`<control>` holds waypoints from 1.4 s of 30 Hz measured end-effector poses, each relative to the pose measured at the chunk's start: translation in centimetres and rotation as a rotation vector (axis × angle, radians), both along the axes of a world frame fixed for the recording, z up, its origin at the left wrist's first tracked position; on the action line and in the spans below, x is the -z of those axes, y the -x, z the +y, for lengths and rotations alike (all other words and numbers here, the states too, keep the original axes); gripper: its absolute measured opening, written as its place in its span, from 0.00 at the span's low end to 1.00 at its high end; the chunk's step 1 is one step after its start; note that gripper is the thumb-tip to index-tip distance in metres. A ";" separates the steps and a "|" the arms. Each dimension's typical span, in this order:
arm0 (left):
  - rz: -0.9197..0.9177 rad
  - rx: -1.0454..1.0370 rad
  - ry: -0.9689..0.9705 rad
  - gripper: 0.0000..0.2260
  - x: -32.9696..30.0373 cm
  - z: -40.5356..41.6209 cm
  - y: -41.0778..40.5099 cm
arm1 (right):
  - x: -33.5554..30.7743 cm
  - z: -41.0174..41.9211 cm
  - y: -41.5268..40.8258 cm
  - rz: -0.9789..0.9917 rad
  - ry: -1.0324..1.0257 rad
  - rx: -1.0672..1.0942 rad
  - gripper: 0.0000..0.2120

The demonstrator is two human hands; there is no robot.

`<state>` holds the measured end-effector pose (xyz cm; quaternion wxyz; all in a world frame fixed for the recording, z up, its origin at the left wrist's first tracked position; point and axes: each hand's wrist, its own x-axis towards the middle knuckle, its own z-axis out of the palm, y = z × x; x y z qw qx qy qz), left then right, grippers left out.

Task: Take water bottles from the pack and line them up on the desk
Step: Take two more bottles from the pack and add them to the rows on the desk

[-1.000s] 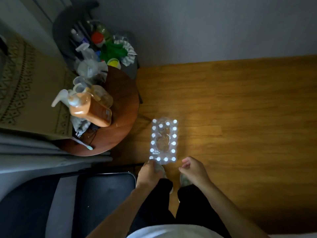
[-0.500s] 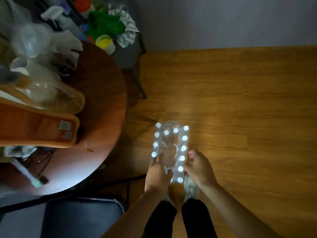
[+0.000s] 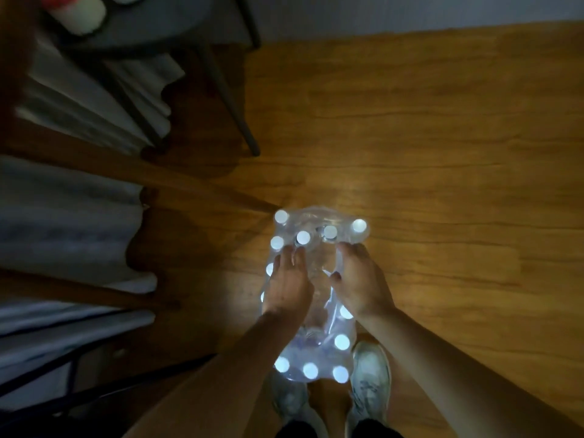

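Pack of water bottles (image 3: 311, 317), on floor (image 3: 442, 184) directly beneath both hands, long axis near-to-far; left hand (image 3: 289, 287) flat on wrap, fingers extended; right hand (image 3: 360, 284) pinching torn plastic, equally near.
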<state>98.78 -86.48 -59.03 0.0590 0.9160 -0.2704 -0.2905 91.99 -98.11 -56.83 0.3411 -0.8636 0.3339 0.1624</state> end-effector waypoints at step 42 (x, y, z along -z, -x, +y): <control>0.097 -0.011 0.143 0.15 -4.4 2.7 2.8 | -3.0 0.9 -0.4 -0.039 -0.032 -0.134 0.15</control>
